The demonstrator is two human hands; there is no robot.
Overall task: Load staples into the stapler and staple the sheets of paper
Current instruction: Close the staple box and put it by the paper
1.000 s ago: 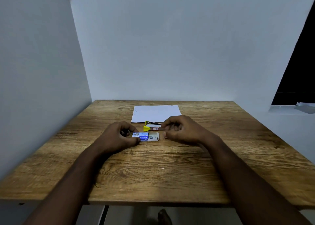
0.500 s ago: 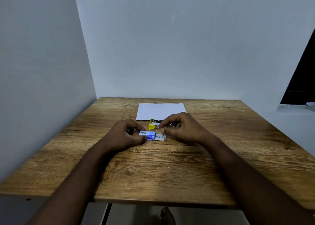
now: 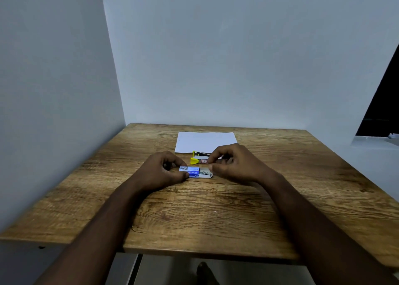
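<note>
A small blue and white staple box (image 3: pixel 195 172) lies on the wooden table (image 3: pixel 216 215), its inner tray slid out to the right with grey staples showing. My left hand (image 3: pixel 164 172) grips the blue sleeve at its left end. My right hand (image 3: pixel 235 163) pinches thumb and forefinger at the tray's right end. Just behind the box lies a yellow stapler (image 3: pixel 195 159), its top lifted; its right part is hidden by my right fingers. White sheets of paper (image 3: pixel 205 141) lie flat beyond the stapler.
Pale walls close the table in at the left and the back. A dark opening sits at the far right. The near table edge runs under my forearms, and a foot shows on the floor below it.
My right fingertips have come off the stapler and down to the open end of the staple box. My left hand stays on the box. My head has tilted up slightly.
</note>
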